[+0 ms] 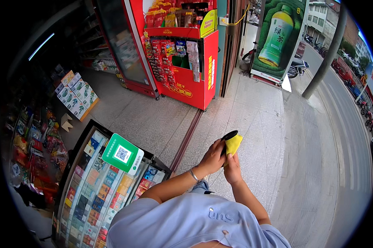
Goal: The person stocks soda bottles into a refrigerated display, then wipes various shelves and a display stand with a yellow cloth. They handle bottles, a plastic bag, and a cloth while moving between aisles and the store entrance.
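My left hand (211, 158), with a bracelet at its wrist, grips a black object (230, 135) with a rounded end. Its exact kind cannot be made out, as fingers and cloth hide most of it. A yellow cloth (234, 143) lies over the side of this object. My right hand (233, 171) pinches the lower part of the cloth, thumb on top, and presses it against the black object. Both hands are close together in front of my body, above the speckled stone floor (248, 124).
A glass display counter (81, 173) with rows of small packs stands at my left, bearing a green payment-code sign (118, 148). Ahead are a red snack stand (189, 90) and a glass-door cooler (124, 40). A floor track (188, 136) crosses the doorway. A drink advertising panel (278, 37) stands near the road.
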Demonstrator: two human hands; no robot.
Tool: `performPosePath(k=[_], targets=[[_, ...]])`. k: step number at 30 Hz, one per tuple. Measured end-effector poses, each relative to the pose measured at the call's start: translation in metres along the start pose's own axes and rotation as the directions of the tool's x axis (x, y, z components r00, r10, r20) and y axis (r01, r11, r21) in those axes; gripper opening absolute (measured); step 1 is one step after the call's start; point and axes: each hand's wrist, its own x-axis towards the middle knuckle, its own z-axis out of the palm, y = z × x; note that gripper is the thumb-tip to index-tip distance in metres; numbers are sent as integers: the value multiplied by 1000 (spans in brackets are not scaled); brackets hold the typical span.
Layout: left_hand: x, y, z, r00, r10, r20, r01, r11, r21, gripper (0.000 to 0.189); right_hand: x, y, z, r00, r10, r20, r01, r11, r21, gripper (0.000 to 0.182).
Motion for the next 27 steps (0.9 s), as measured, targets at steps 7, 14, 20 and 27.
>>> performPosePath(k=[7,14,20,27], targets=[[165,-73,19,899,-182,398,109,974,200,58,174,-31,-43,978,-11,-206,4,999,-35,35],[240,-149,-52,849,74,524,-120,991,55,59,315,-36,-55,943,-124,-309,71,982,-177,26],[253,-258,-134,919,-122,374,65,985,160,41,447,4,-37,960,-148,-239,22,887,-462,29],[347,-340,-231,975,-180,132,143,958,249,37,676,-63,55,567,-766,302,580,111,-807,44]])
